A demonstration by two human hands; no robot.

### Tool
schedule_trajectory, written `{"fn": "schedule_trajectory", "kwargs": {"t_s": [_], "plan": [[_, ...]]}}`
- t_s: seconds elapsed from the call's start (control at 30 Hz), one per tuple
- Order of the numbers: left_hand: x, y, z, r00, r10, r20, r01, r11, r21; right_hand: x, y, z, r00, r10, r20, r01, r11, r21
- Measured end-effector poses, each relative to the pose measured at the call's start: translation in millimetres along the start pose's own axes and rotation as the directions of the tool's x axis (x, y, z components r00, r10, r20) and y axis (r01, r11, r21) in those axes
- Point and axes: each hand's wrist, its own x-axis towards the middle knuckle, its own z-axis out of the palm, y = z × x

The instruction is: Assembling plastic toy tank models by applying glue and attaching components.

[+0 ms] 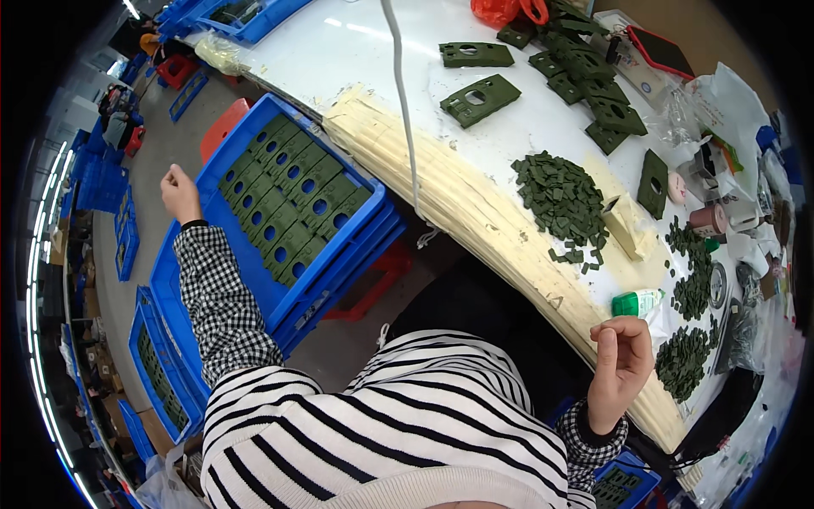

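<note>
My left hand [181, 195] is raised beside the left rim of a blue plastic crate [174, 265], its fingers curled closed. Anything inside that grip is hidden. Dark green flat parts [291, 191], each with a round hole, lie in rows in the crate. At the lower right, my right hand [621, 373] hovers by the padded table edge, thumb and fingertips bent together. Whether a small thing sits in that pinch cannot be made out. A green and white bottle [636, 303] lies just beyond it. Small dark green pieces [560, 197] form a heap on the table.
Two green plates [481, 100] and a stack of similar ones [598, 81] occupy the white table [356, 51]. A grey cable [405, 110] hangs across its edge. More small-piece piles [682, 363] lie at the right. A red stool [373, 284] stands below the crate.
</note>
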Motion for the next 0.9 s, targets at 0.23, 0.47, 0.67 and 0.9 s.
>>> {"fn": "schedule_trajectory", "kwargs": {"t_s": [0.23,0.47,0.67,0.9], "plan": [[-70.4,186.1,-72.5,0.777,0.582,-0.242,-0.601,0.799,-0.006,0.4,3.2,0.0,1.000,0.009,0.003,-0.008,1.000,-0.005],[-235.4,276.3,-111.5,0.433,0.878,-0.206,-0.852,0.323,-0.412,-2.1,9.7,-9.9,1.000,0.011,-0.026,-0.011,0.999,0.033],[-293.3,325.7,-35.6,0.523,0.848,-0.091,-0.611,0.298,-0.733,-7.7,8.6,-19.9,0.998,-0.003,-0.056,0.005,0.999,0.031],[-282.3,322.1,-58.5,0.491,0.756,-0.433,-0.787,0.171,-0.593,-11.1,16.5,-34.0,0.991,-0.005,-0.136,0.009,1.000,0.028]]}}
